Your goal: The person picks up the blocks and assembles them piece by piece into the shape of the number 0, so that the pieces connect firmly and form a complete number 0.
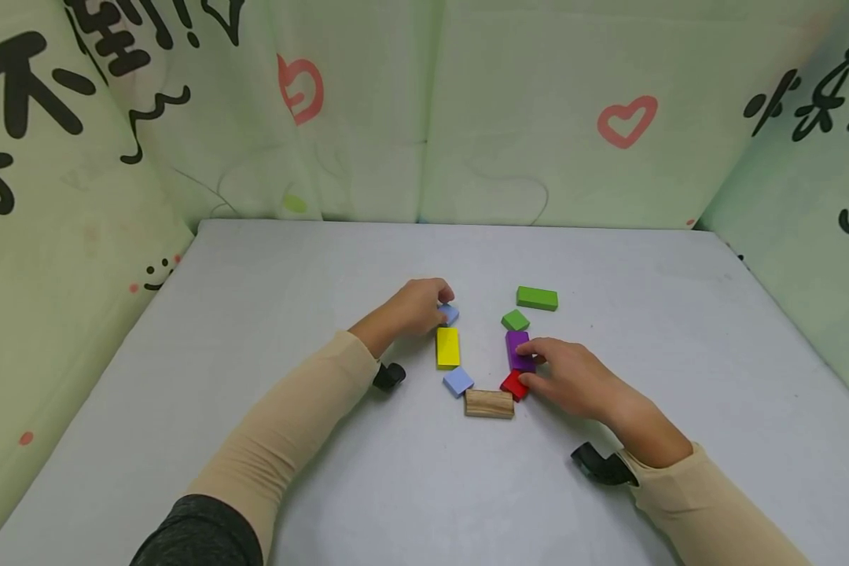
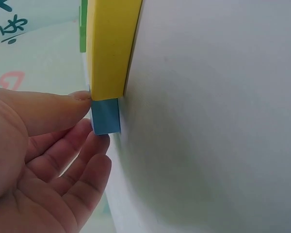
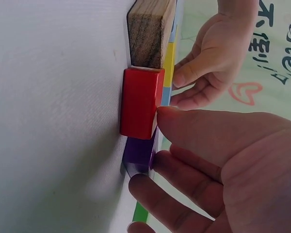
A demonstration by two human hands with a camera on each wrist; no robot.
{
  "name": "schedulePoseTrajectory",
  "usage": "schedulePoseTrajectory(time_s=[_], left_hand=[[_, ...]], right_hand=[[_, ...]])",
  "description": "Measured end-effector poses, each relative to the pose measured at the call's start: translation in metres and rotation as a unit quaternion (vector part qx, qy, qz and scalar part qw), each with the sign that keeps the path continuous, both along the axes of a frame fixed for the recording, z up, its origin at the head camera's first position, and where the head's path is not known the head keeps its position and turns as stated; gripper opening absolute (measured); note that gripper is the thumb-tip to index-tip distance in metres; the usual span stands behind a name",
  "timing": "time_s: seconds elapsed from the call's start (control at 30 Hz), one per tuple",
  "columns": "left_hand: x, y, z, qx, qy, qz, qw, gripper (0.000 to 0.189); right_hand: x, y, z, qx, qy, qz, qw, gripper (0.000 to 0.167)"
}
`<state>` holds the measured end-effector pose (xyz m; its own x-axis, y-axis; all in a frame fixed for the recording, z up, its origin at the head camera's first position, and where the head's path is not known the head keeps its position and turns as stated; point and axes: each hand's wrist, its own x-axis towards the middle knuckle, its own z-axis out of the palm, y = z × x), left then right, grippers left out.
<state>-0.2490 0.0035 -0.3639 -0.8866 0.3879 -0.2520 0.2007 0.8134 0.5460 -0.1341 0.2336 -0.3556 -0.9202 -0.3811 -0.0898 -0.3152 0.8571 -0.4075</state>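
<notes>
My left hand (image 1: 419, 305) pinches a small light blue block (image 2: 105, 116) between thumb and fingers, just beyond the far end of a yellow block (image 1: 448, 348). My right hand (image 1: 569, 376) reaches in from the right with loosely bent fingers. Its thumb touches a red block (image 3: 141, 103), while its fingertips rest on a purple block (image 3: 139, 154) behind it. The red block sits between the purple block and a wood-grain block (image 1: 489, 404). A second light blue block (image 1: 458, 381) lies at a slant between the yellow and wood-grain blocks.
Beyond the purple block lies a small green block (image 1: 515, 320), and a longer green block (image 1: 537, 298) is farther back. The white table (image 1: 255, 291) is bounded by pale green cloth walls (image 1: 523, 157) at the back and sides.
</notes>
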Motion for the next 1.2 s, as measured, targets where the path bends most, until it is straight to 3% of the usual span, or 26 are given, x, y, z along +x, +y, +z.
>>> schedulePoseTrajectory(time_s=[0.87, 1.2], left_hand=[[0.003, 0.009, 0.001, 0.004, -0.018, 0.002, 0.9998, 0.033], [0.005, 0.01, 0.002, 0.0, -0.009, 0.002, 1.0, 0.033]], right_hand=[[0.0, 0.0, 0.0, 0.002, -0.002, 0.0, 1.0, 0.04], [0.0, -0.001, 0.001, 0.006, -0.004, -0.002, 1.0, 0.04]])
